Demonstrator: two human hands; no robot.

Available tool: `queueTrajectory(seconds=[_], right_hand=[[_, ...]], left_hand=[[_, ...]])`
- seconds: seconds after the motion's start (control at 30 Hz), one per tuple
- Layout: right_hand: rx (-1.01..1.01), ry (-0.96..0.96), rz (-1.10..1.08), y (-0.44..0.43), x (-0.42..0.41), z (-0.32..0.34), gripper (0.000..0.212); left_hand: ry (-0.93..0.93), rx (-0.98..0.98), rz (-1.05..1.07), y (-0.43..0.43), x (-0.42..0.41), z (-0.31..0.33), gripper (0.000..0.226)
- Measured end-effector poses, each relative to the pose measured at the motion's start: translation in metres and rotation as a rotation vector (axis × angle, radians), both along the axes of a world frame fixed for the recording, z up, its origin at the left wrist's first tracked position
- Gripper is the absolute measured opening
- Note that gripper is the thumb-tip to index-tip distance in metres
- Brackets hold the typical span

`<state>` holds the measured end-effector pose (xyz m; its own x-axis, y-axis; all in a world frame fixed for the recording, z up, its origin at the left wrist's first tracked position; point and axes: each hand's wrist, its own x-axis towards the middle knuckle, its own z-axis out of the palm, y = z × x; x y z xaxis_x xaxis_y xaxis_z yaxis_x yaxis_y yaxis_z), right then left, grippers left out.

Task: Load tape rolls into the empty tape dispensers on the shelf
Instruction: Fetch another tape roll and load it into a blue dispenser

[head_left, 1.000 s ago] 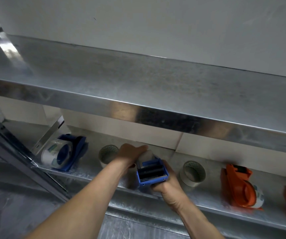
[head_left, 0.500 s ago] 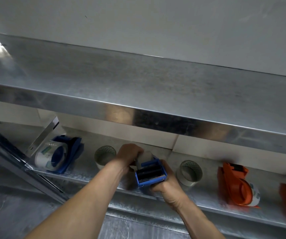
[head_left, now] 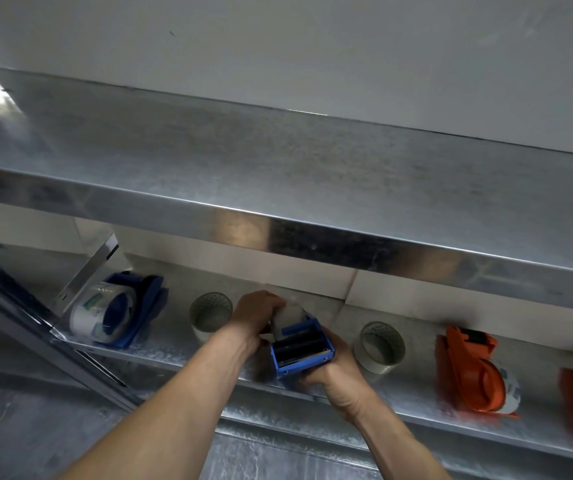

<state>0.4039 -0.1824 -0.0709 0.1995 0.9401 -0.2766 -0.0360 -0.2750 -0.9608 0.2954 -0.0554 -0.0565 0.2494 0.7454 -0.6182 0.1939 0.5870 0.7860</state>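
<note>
Steel shelf (head_left: 416, 400) holds two tape rolls (head_left: 210, 315), three dispensers (head_left: 465, 372); right hand (head_left: 340, 379) grips fourth dispenser (head_left: 300, 351), left hand (head_left: 255, 311) third roll (head_left: 288, 311)

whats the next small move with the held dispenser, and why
Probably push the roll home into the dispenser. The left hand grips the roll at the dispenser's far end, the right hand holds the dispenser from below, and no tape runs over its roller yet.
</note>
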Motion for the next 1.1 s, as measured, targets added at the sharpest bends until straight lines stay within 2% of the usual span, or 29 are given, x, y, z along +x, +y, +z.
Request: queueTrajectory(seconds=[0.17,0.27,0.43,0.5,0.73,0.93,1.1], right_hand=[[0.009,0.001,-0.003,0.002,-0.001,-0.001,0.058],[0.018,0.001,0.003,0.003,-0.001,-0.001,0.06],[-0.002,0.063,-0.011,0.001,0.001,-0.005,0.06],[-0.005,0.076,-0.03,0.0,0.0,-0.007,0.061],[-0.008,0.079,-0.038,-0.003,-0.003,-0.008,0.053],[0.01,0.098,-0.071,-0.002,-0.003,-0.005,0.046],[0.048,0.135,-0.124,0.001,-0.002,-0.003,0.035]], left_hand=[[-0.041,0.022,0.033,-0.003,0.0,0.002,0.007],[-0.066,0.06,0.037,-0.005,-0.001,0.002,0.014],[-0.014,0.276,-0.097,-0.009,-0.003,0.003,0.026],[-0.011,0.301,-0.13,-0.011,-0.004,0.004,0.025],[0.009,0.309,-0.169,-0.01,-0.007,0.004,0.024],[0.025,0.406,-0.218,-0.009,-0.006,0.008,0.017],[-0.078,0.452,-0.1,-0.009,-0.007,0.011,0.008]])
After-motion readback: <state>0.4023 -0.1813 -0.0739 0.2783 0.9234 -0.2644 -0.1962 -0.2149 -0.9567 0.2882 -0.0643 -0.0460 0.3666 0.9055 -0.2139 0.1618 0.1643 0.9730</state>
